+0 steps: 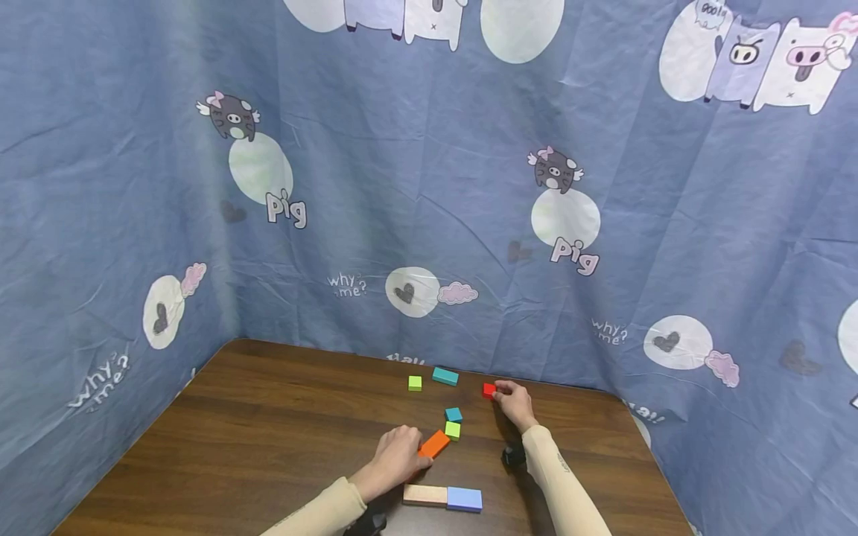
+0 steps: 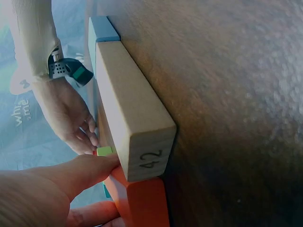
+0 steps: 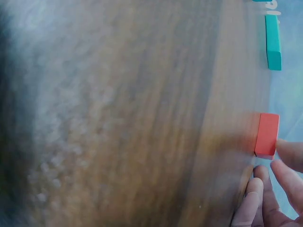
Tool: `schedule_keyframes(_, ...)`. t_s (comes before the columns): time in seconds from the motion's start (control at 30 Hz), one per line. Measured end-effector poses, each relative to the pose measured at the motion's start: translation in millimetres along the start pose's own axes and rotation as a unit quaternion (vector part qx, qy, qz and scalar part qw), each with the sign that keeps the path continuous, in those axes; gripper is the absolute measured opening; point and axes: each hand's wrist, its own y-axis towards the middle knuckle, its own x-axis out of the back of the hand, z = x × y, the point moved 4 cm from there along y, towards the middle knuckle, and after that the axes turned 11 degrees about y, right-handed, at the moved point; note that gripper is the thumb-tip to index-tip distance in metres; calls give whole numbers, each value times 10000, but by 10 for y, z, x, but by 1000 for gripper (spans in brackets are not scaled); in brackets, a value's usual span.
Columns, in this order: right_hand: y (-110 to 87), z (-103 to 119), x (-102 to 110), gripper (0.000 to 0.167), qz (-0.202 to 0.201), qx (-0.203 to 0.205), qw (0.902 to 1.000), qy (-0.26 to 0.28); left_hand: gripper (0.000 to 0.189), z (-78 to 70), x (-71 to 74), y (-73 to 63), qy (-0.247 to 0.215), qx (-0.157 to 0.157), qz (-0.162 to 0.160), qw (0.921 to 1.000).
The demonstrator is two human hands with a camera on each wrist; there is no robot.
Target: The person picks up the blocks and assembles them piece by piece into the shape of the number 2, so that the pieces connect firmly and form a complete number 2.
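In the head view my left hand [image 1: 397, 455] grips an orange block [image 1: 434, 444], which lies slanted on the table. The left wrist view shows the thumb [image 2: 97, 171] on one side of it and fingers lower down. Farther off, my right hand [image 1: 515, 404] is at a red block [image 1: 490, 390]. In the right wrist view its fingertips [image 3: 284, 150] meet the end of the red block [image 3: 267, 135] without visibly wrapping it; the other fingers are bent near the table. A lime cube [image 1: 453, 431] lies by the orange block's far end, with a teal block [image 1: 453, 415] behind.
Nearest me, a plain wooden block [image 1: 425, 496] marked 42 lies end to end with a blue block [image 1: 465, 499]. Toward the back are another lime cube [image 1: 415, 383] and a longer teal block [image 1: 445, 376]. A patterned blue curtain [image 1: 429, 223] borders the brown table [image 1: 281, 417].
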Motion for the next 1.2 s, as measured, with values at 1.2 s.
schedule_keyframes(1.2,-100,171,-189,21,521,261,9982,-104,33,7,-21,6,16,87,106,9999)
